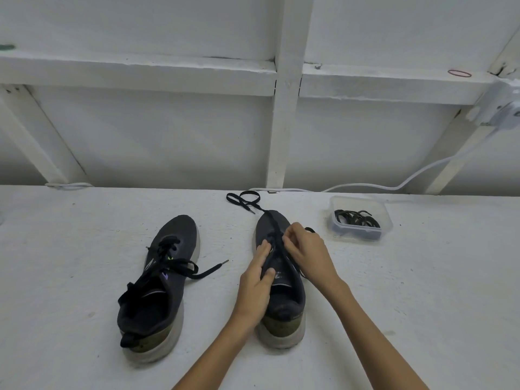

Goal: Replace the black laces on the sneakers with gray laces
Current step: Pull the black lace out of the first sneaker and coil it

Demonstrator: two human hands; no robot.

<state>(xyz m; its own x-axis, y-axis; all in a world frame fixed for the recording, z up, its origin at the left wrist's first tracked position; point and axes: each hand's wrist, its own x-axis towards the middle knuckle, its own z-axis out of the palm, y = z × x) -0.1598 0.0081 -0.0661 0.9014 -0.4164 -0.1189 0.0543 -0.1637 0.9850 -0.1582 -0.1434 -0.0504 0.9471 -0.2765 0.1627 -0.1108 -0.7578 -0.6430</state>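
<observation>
Two dark sneakers with pale soles stand on the white table, toes pointing away from me. The left sneaker (157, 288) keeps its black lace, loosened, with one end trailing to the right. My left hand (254, 288) presses on the left side of the right sneaker (281, 308), fingers flat on the upper near the eyelets. My right hand (305, 253) pinches the black lace (247, 202) at the eyelets. That lace runs over the toe and lies looped on the table beyond it.
A clear plastic container (358, 219) with a coil of dark laces sits at the back right, near the wall. A white cable (380, 187) runs along the table's far edge. A red rubber band (459, 73) lies on the wall ledge.
</observation>
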